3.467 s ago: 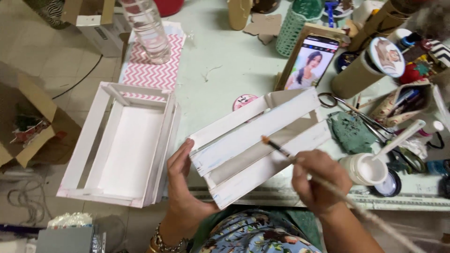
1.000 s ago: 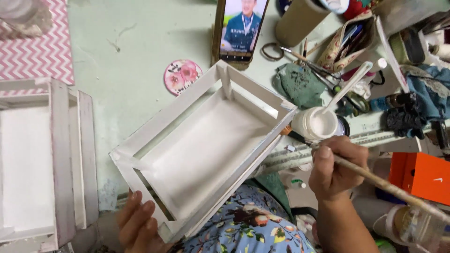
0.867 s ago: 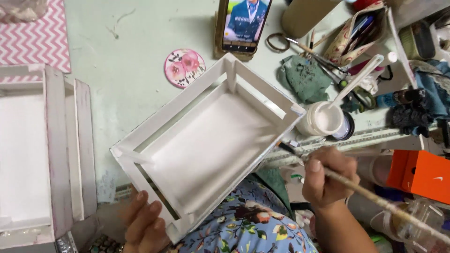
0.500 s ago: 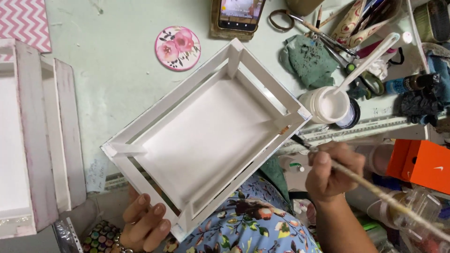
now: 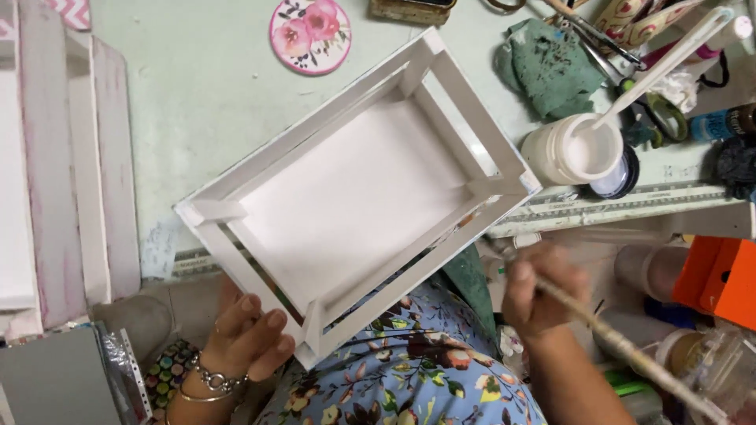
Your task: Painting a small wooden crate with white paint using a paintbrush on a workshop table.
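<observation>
A white wooden crate [image 5: 354, 185] lies open side up, overhanging the near edge of the table [image 5: 197, 102], its long axis running diagonally from near left to far right. The left hand [image 5: 248, 334] grips its near corner from below. The right hand [image 5: 543, 287], just beside the crate's right corner, pinches a paintbrush [image 5: 606, 334] (bristles aimed at that corner). The crate is empty; an open jar [image 5: 571, 149] of white paint holds a stirring stick [image 5: 665, 63]
</observation>
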